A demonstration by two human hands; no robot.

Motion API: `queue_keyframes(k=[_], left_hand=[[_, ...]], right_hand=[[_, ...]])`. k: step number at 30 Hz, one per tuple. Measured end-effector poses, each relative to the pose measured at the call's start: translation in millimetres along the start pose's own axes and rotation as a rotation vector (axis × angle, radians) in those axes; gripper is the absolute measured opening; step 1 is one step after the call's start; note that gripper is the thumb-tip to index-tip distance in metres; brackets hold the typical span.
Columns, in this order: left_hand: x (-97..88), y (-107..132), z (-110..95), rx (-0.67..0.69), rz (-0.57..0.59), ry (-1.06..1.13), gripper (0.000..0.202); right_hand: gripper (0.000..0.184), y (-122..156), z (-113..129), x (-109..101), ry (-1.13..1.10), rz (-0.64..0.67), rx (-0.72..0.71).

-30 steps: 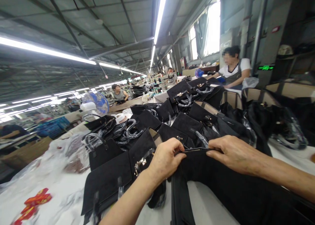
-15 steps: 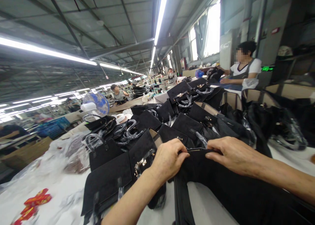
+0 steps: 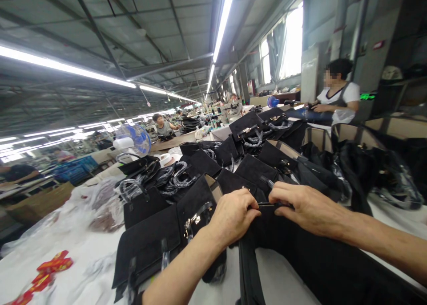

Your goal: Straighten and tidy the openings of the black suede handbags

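Note:
My left hand [image 3: 237, 212] pinches the upper edge of a black fabric bag piece [image 3: 283, 233], thumb toward me. A short way along the same edge, my right hand [image 3: 296, 203] grips it between thumb and bent fingers. The dark edge runs taut across the small gap between both hands. Below them the black cloth hangs and spreads toward the lower right. Beside my left forearm lies a black handbag [image 3: 196, 202] with a gold-coloured clasp. Another black bag [image 3: 147, 247] rests flat to its left.
Black handbags [image 3: 248, 127] with plastic-wrapped handles [image 3: 180, 173] are heaped across the white table [image 3: 90, 240]. Clear plastic [image 3: 73, 207] and red wrappers [image 3: 55, 265] lie left. A blue fan [image 3: 138, 139] stands behind. A co-worker [image 3: 340, 93] sits at the back right.
My right hand has shifted slightly left, closer to my left hand, and its fingers are more curled over the edge. The whole view has swung slightly left.

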State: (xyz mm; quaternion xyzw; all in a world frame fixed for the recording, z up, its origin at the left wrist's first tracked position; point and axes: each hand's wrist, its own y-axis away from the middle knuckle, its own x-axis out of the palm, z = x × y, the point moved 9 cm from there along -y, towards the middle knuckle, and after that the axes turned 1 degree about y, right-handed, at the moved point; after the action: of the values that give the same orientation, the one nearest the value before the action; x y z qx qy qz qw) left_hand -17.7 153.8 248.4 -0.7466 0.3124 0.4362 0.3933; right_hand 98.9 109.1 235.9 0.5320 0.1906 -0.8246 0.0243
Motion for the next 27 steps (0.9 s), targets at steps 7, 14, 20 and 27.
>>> queue_keyframes(k=[7, 14, 20, 27], left_hand=[[2.5, 0, 2, 0.019, -0.03, 0.015, 0.005], [5.2, 1, -2, 0.111, 0.015, 0.037, 0.009], [1.8, 1, -4, 0.092, 0.0, 0.07, 0.007], [1.4, -1, -3, 0.024, -0.003, 0.07, 0.008]], right_hand=[[0.016, 2, 7, 4, 0.085, -0.029, -0.097], [0.011, 3, 10, 5, 0.144, -0.024, -0.141], [0.015, 2, 5, 6, 0.053, -0.032, -0.135], [0.014, -1, -1, 5, -0.024, -0.035, -0.052]])
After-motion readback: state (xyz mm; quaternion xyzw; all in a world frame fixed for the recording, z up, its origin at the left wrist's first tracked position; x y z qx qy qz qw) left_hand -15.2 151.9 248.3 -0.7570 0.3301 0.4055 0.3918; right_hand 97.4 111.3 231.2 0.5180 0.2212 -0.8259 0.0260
